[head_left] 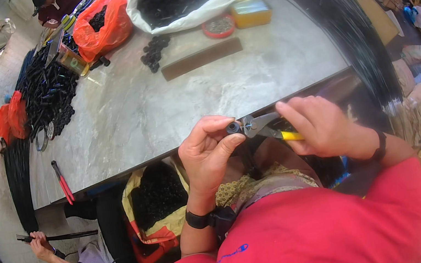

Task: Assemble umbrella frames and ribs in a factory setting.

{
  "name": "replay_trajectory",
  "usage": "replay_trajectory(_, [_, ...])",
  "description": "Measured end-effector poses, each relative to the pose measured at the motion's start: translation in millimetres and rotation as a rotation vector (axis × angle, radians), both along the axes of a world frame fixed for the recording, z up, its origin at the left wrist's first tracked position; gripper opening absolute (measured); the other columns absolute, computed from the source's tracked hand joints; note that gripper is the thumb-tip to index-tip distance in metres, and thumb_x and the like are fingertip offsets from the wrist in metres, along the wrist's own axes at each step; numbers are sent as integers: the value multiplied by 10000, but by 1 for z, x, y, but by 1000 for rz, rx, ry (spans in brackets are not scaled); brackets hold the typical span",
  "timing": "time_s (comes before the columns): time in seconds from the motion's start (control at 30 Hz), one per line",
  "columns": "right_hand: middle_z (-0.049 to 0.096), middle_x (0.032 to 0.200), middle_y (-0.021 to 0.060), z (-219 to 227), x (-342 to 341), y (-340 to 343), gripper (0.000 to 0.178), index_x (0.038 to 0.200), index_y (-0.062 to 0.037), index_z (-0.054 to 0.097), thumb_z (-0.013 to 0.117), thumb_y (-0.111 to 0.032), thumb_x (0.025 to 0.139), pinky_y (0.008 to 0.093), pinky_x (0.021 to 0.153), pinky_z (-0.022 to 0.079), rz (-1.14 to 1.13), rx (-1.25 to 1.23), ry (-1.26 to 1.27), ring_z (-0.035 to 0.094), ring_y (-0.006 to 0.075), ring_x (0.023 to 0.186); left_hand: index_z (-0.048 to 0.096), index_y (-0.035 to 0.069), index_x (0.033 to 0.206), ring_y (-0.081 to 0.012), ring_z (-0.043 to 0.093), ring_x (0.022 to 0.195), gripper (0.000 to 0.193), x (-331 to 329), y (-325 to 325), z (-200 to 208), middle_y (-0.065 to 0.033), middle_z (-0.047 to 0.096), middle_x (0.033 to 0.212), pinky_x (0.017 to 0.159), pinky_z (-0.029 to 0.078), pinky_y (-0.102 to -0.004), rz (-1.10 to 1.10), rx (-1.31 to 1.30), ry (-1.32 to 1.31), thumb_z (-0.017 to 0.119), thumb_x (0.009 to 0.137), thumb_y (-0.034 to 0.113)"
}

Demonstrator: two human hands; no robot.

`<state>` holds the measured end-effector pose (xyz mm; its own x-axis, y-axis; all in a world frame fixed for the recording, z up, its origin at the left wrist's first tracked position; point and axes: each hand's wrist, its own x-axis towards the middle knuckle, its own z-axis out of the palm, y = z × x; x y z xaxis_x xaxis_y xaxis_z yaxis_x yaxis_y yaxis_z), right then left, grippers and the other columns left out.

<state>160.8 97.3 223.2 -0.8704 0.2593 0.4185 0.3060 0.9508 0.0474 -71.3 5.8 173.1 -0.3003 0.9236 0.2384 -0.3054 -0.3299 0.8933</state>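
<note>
While the grey bench (124,112) spreads out ahead, a mass of dark rods (352,32) runs along its right edge, and a white sack (186,22) of black bits stands at its far edge. A jumbled pile of black tubes (49,80) covers much of the left edge. Below the near edge, toward the left, a yellow sack (170,228) gapes, black inside. An orange bag (118,27) sits near the far left corner, and a brown bar (202,58) lies before the white sack.

At the middle of the near edge, the right hand (321,127) wraps its fingers (296,111) around the handles of the yellow pliers (263,122). Beside it, the left hand (204,155) pinches a round black piece between thumb and forefinger. Toward the far edge, a yellow box (252,12) stands just right of a red dish (219,29). Red pliers (63,184) lie across the near edge, close to its left corner. Smallest is that black piece (232,127), right by the plier tips; whether they touch it, I cannot tell.
</note>
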Motion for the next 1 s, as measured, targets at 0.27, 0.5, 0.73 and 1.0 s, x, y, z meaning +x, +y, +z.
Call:
replay_trajectory(0.27, [548, 1050, 185, 15, 6, -3, 562, 1317, 54, 443, 687, -95, 834, 410, 723, 514, 12, -568, -134, 608, 354, 884, 654, -38, 1025, -200, 658, 922, 267, -2, 2, 1, -135, 653, 999, 822, 537, -301, -63, 0, 32, 724, 781, -123])
replay_trajectory(0.5, [575, 1097, 205, 26, 7, 5, 439, 1334, -17, 450, 600, -132, 939, 462, 781, 502, 49, -1135, -278, 617, 407, 961, 666, -35, 1010, -231, 676, 916, 273, -10, 6, -1, -149, 657, 979, 814, 556, -330, -172, 53, 3, 726, 759, -125])
replay_trajectory(0.73, [638, 1098, 182, 38, 7, 7, 418, 1356, -27, 463, 535, -221, 993, 447, 811, 506, 75, -1202, -281, 642, 372, 993, 680, -32, 1019, -241, 684, 909, 284, -9, 9, -3, -153, 658, 965, 823, 568, -348, -179, 56, -20, 731, 755, -121])
replay_trajectory(1.0, [667, 971, 114, 59, 1, 13, 364, 1299, -36, 492, 539, -254, 1011, 355, 754, 523, 29, -1343, -477, 674, 256, 895, 675, -51, 1067, -242, 671, 984, 304, -12, 8, -6, -147, 653, 1023, 863, 564, -326, -245, 99, -27, 709, 783, -154])
